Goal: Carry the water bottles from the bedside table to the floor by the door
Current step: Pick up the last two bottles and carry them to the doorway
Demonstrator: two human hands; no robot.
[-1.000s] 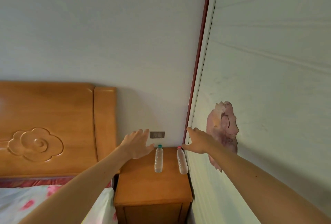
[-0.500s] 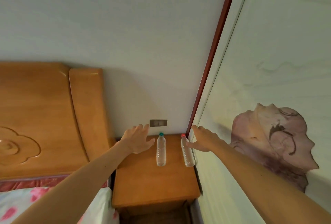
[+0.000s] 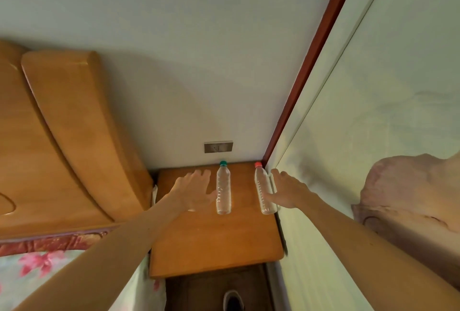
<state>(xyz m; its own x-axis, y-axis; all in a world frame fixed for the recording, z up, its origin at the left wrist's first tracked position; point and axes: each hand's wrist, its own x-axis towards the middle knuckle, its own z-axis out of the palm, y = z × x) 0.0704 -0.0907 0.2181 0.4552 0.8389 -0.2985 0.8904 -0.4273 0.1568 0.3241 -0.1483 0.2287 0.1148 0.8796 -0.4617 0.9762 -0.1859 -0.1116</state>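
**Two bottles waiting, both hands wide open**

The green-capped bottle (image 3: 223,187) and the red-capped bottle (image 3: 264,190) are standing upright toward the back of the bedside tabletop (image 3: 214,241), apart from each other. The red one is sitting just beside the pale panel (image 3: 373,136) on my right. Both are clear plastic with ribbed sides. I'm judging them thin-walled and light enough for one hand each, likely to dent under a hard squeeze and possibly slick on the smooth parts. So I'm planning to wrap each one around the ribbed middle, below the shoulder, not by the cap.

My left hand (image 3: 193,192) is hovering just left of the green-capped bottle, fingers (image 3: 196,177) straight and spread, holding nothing. The thumb is lying close against the bottle's side, though I cannot tell whether it is touching. My right hand (image 3: 288,192) is squeezed in between the red-capped bottle and the panel, fingers (image 3: 280,177) straight, thumb at the bottle's lower half, nothing gripped yet.

Further out, a wall socket (image 3: 218,146) is sitting above the tabletop, the wooden headboard (image 3: 74,124) and flowered bedding (image 3: 37,268) are lying to my left, and a shoe (image 3: 232,300) is showing below.
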